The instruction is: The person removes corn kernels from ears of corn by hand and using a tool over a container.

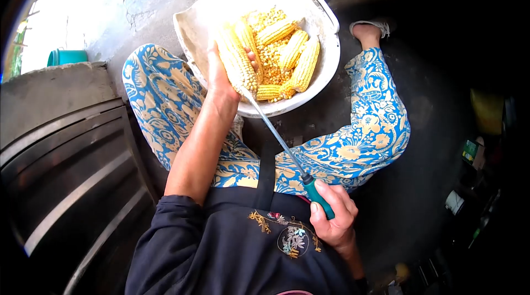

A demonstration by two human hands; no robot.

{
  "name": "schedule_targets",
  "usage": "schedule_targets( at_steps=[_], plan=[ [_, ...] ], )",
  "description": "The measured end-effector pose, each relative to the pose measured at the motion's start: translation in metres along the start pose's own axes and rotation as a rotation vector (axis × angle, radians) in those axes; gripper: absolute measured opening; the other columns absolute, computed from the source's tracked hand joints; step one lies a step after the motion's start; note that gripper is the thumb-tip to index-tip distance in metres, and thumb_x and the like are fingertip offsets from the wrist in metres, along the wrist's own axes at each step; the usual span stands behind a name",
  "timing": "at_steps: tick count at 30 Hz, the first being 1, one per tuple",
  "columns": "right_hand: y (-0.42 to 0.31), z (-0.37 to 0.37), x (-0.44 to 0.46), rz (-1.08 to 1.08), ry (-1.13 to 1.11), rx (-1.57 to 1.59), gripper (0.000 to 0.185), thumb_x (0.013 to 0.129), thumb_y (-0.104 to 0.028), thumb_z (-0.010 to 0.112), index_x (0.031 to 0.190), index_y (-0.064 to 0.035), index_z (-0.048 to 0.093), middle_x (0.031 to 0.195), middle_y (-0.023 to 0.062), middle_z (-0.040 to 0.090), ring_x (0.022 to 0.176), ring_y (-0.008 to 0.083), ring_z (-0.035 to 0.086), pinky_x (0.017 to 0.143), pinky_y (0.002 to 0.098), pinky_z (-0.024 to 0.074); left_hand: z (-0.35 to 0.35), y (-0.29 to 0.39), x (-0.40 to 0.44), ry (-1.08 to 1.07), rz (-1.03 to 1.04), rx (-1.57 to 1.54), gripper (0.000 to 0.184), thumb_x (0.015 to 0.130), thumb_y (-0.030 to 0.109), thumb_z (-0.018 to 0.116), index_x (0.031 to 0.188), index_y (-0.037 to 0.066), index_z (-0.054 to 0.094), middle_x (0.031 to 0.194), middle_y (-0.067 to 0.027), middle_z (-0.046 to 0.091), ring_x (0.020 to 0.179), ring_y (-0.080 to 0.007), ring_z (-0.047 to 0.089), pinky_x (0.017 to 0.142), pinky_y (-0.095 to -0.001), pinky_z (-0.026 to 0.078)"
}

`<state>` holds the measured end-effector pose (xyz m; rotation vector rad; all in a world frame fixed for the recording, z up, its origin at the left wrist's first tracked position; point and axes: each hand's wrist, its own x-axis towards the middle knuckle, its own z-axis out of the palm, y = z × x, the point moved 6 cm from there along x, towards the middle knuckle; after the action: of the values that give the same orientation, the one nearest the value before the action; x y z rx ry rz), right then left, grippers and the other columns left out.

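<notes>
My left hand point(221, 77) is wrapped round a yellow corn cob point(235, 60), which is tilted over the near left side of a white basin point(331, 68). In my right hand point(337, 215) is the green handle of a screwdriver point(287, 148) with a long metal shaft. The shaft slants up and left, and its tip meets the lower end of the held cob; whether it has gone into the cob I cannot tell. Inside the basin, several more corn cobs point(292, 49) lie on loose yellow kernels point(270, 56).
The basin stands on the floor between my legs, clad in blue patterned trousers point(364, 140). A teal container point(67, 57) sits on a ledge at left, above a dark slatted metal panel point(72, 168). Small items point(455, 201) lie in shadow at right.
</notes>
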<state>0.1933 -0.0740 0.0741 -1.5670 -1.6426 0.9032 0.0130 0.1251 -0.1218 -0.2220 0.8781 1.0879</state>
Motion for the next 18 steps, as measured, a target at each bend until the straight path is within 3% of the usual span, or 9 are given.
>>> schedule_targets(
  at_steps=[7,9,18],
  plan=[
    [-0.007,0.013,0.006,0.16,-0.063,-0.104,0.035,0.074,-0.002,0.062,0.11,0.0018,0.06,0.084,0.0129,0.061,0.069,0.0256,0.063,0.058,0.0327,0.0512,-0.008,-0.006,0.022,0.012,-0.049,0.053,0.063,0.09,0.058,0.034,0.103,-0.002,0.049,0.08,-0.0136,0.054,0.063,-0.0223,0.055,0.053,-0.032,0.051],
    [-0.013,0.015,-0.002,0.183,-0.016,-0.114,0.035,0.075,-0.001,0.059,0.109,0.0034,0.058,0.088,0.0171,0.062,0.07,0.0279,0.062,0.063,0.0329,0.0504,-0.006,-0.009,0.017,0.004,-0.077,0.019,0.062,0.09,0.058,0.035,0.104,-0.001,0.049,0.08,-0.0134,0.054,0.063,-0.0223,0.056,0.052,-0.0318,0.051],
    [-0.037,0.028,-0.008,0.145,-0.011,-0.258,0.037,0.074,-0.002,0.06,0.11,0.0033,0.058,0.087,0.0155,0.062,0.07,0.0269,0.063,0.06,0.0336,0.0522,-0.004,-0.009,0.009,-0.054,-0.136,-0.102,0.06,0.088,0.06,0.038,0.102,0.004,0.051,0.08,-0.0118,0.054,0.062,-0.0214,0.054,0.052,-0.0326,0.05]
  ],
)
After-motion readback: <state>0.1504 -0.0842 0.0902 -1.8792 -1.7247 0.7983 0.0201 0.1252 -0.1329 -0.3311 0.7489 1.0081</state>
